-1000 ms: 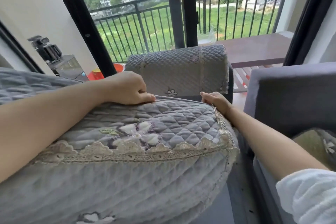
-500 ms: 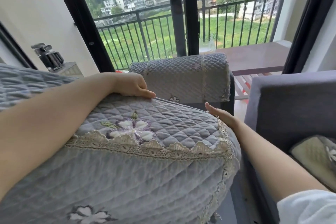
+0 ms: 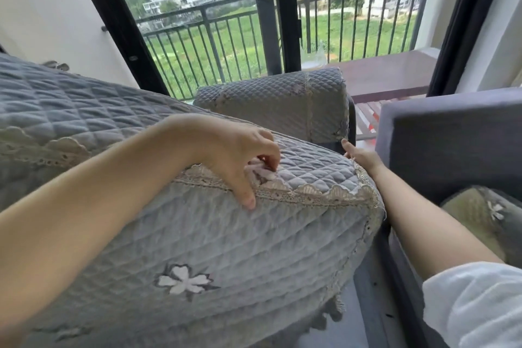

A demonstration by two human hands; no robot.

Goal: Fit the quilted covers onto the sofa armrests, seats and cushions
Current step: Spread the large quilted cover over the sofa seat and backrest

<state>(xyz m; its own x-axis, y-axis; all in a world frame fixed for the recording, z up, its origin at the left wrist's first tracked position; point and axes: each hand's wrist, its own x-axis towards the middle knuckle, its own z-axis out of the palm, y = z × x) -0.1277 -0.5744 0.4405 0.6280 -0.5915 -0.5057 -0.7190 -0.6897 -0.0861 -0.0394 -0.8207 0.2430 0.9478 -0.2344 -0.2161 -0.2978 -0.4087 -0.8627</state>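
Quilted cover [image 3: 226, 234] lies draped over the near sofa back, its lace trim [image 3: 310, 192] running across the top edge and down the right end. An appliqué flower [image 3: 183, 281] shows on the near face.

Change over the last second: the left hand [image 3: 243, 161] has come off the far top edge, where it lay as a closed fist, and moved nearer, to the lace trim. Its fingers now curl and pinch a raised fold of the cover just behind the lace, thumb pressed on the near face. The embroidered patch that showed beside the trim is now mostly hidden under that hand.

The right hand [image 3: 363, 157] had gripped the cover's far right corner, then opened; now it lies flat, fingers straight, against the right end of the cover near that corner. Whether the fingertips tuck under cannot be told.

Judgement: gross placement seems done; this is fine adjustment, squaring the trim line while the right end is held down.

Beyond: a far armrest [image 3: 274, 104] already wears its quilted cover. A bare grey sofa arm [image 3: 452, 135] stands right. A cushion [image 3: 480, 217] lies below it. Balcony railing [image 3: 211, 45] behind.
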